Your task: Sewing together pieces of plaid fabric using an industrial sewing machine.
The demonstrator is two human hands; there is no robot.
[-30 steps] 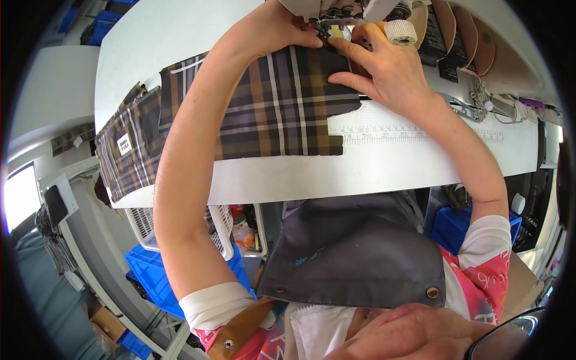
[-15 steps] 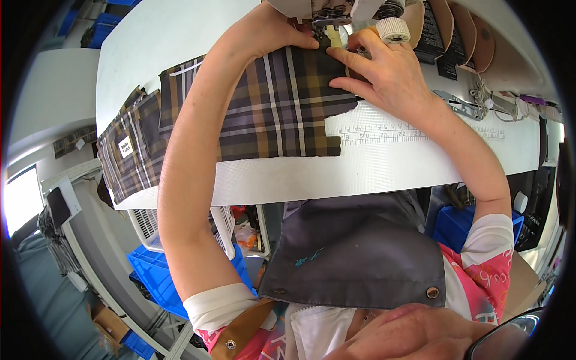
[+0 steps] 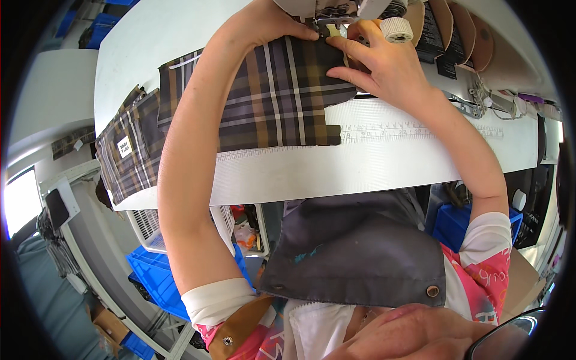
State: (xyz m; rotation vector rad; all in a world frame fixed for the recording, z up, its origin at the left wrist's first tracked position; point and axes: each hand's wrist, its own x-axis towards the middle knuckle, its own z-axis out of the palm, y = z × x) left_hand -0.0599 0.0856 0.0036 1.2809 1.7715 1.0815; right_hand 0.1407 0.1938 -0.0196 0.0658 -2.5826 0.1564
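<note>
Dark plaid fabric [image 3: 288,96] lies flat beneath a sewing machine [image 3: 336,12] at the top of the head view, its upper edge at the presser foot. My left hand [image 3: 279,23] rests on that edge, thumb extended beside the foot; its other fingers are mostly hidden. My right hand [image 3: 390,69], just right of the foot, has thumb and index finger spread on the fabric, with the other fingers bent near the white dial [image 3: 396,30]. A second plaid piece with a white label [image 3: 124,147] extends to the left under the first.
The white tabletop [image 3: 270,180] carries a printed ruler [image 3: 420,132]. Pale shaped pieces [image 3: 459,36] stand at upper right beside cords. Below the table are a white basket [image 3: 144,228], blue crates [image 3: 150,276] and another blue crate [image 3: 450,222] at right.
The plaid fabric's lower edge has moved up, further toward the machine, showing more of the printed scale. Both my hands have shifted slightly upward along with it.
</note>
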